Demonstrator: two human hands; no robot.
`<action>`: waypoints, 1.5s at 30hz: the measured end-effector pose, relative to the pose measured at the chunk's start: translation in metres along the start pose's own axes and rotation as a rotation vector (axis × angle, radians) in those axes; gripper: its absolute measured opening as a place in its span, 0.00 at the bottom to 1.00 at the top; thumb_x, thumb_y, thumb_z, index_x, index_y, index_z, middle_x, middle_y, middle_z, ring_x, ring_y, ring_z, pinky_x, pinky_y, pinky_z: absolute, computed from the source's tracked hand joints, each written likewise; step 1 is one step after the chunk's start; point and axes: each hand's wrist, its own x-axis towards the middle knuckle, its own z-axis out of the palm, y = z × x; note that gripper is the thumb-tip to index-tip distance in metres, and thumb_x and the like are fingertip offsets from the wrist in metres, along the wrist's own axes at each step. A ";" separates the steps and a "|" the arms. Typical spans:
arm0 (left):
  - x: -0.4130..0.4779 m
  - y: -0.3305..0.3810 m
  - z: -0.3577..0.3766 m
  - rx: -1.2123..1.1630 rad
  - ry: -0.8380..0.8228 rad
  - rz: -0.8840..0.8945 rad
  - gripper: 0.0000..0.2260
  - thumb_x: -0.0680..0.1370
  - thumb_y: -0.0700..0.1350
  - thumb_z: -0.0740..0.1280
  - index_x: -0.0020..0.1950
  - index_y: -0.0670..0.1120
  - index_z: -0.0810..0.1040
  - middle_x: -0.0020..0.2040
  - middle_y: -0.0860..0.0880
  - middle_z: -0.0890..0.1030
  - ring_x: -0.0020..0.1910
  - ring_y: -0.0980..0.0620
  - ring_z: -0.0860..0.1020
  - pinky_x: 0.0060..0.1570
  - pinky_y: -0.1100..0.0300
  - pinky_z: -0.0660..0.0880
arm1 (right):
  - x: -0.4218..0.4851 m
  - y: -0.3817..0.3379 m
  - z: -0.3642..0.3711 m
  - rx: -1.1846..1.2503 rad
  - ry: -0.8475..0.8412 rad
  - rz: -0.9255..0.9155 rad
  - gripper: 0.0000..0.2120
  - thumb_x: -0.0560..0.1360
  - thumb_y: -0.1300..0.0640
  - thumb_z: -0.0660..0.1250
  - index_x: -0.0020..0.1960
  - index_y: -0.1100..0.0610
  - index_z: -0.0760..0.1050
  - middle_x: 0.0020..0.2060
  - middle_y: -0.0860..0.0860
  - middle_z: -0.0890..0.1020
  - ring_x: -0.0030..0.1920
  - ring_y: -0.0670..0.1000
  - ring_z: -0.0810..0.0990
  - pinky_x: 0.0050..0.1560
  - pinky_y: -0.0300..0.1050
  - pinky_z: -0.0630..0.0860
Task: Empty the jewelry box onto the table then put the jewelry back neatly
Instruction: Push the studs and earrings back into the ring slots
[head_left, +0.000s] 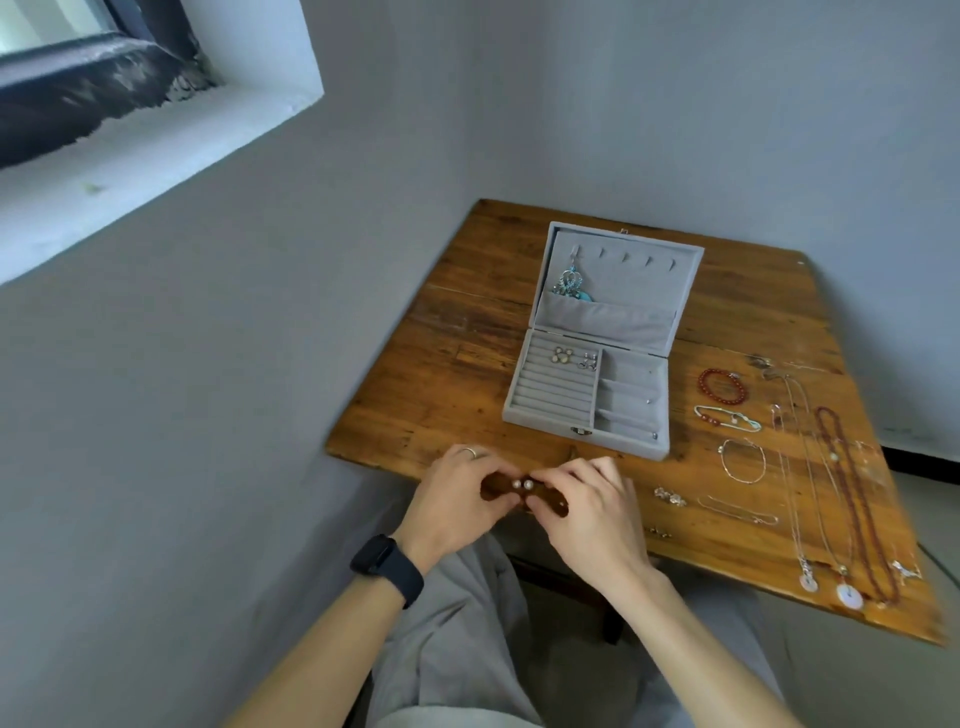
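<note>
An open grey jewelry box (535, 415) stands on the wooden table (447, 379). Earrings (571, 357) sit in its ring rolls and a turquoise pendant (571, 285) hangs in the lid. At the table's near edge my left hand (452, 501) and my right hand (592, 512) meet. Each pinches one of two pearl earrings (678, 484) held side by side between the fingertips. Right of the box lie a red bead bracelet (722, 387), thin chain bracelets (743, 460) and long necklaces (841, 499).
Small earrings (670, 497) lie on the table just right of my right hand. Grey walls close in behind and to the left of the table, with a window sill (156, 140) at upper left. My lap is below the table edge.
</note>
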 end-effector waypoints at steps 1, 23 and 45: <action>-0.001 0.000 0.001 0.012 0.013 0.007 0.11 0.77 0.52 0.71 0.58 0.57 0.82 0.57 0.58 0.80 0.58 0.57 0.72 0.60 0.59 0.70 | 0.000 -0.002 0.000 -0.009 -0.002 -0.002 0.14 0.74 0.44 0.70 0.59 0.46 0.81 0.51 0.43 0.82 0.54 0.50 0.73 0.48 0.50 0.73; 0.035 0.012 -0.030 -0.308 0.082 -0.084 0.04 0.79 0.48 0.69 0.54 0.53 0.80 0.48 0.59 0.82 0.49 0.66 0.79 0.51 0.69 0.76 | 0.032 0.026 -0.032 0.258 0.184 0.136 0.09 0.78 0.52 0.68 0.58 0.50 0.79 0.49 0.43 0.83 0.54 0.46 0.75 0.48 0.39 0.68; 0.155 0.029 -0.007 0.016 0.032 -0.064 0.11 0.81 0.54 0.66 0.61 0.57 0.82 0.60 0.54 0.83 0.58 0.52 0.80 0.52 0.55 0.79 | 0.132 0.066 -0.039 -0.166 0.052 -0.001 0.07 0.76 0.53 0.70 0.52 0.52 0.84 0.48 0.50 0.84 0.50 0.56 0.75 0.48 0.50 0.73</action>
